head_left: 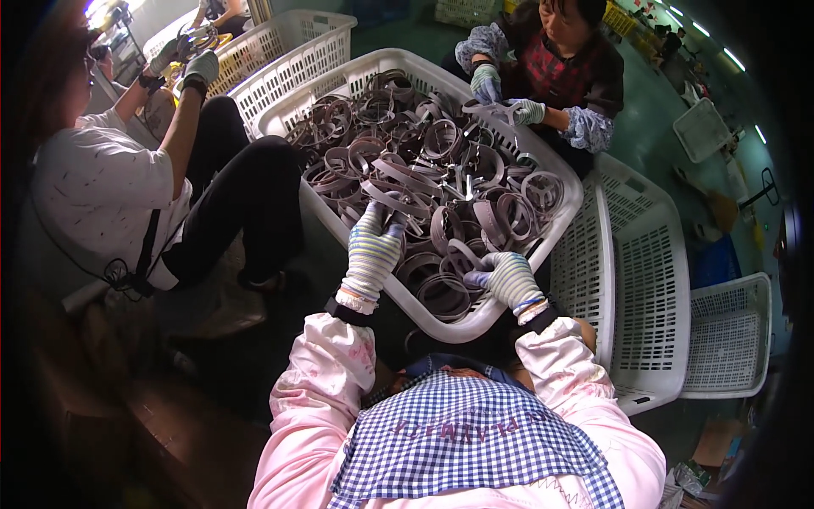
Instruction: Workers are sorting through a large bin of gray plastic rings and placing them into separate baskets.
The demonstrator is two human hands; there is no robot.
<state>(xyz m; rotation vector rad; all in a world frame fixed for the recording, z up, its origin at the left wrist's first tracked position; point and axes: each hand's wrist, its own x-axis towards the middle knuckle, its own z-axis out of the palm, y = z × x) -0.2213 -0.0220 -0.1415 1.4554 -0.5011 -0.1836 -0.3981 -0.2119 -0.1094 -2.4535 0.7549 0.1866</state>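
Note:
Both my hands wear striped knit gloves and reach into a large white plastic basket heaped with grey-brown ring-shaped parts. My left hand is closed on the near end of a curved ring part at the left of the heap. Its fingertips are partly hidden by the part. My right hand, lower and to the right, pinches a smaller grey ring part near the basket's front rim. Thin stacked rings lie between my hands. Some parts have short metal-looking stems.
Across the basket, a person with gloved hands holds a grey part. At left sits another person in a white shirt, gloved hands raised beside a yellow basket. White baskets stand at my right; another white basket is behind, at left.

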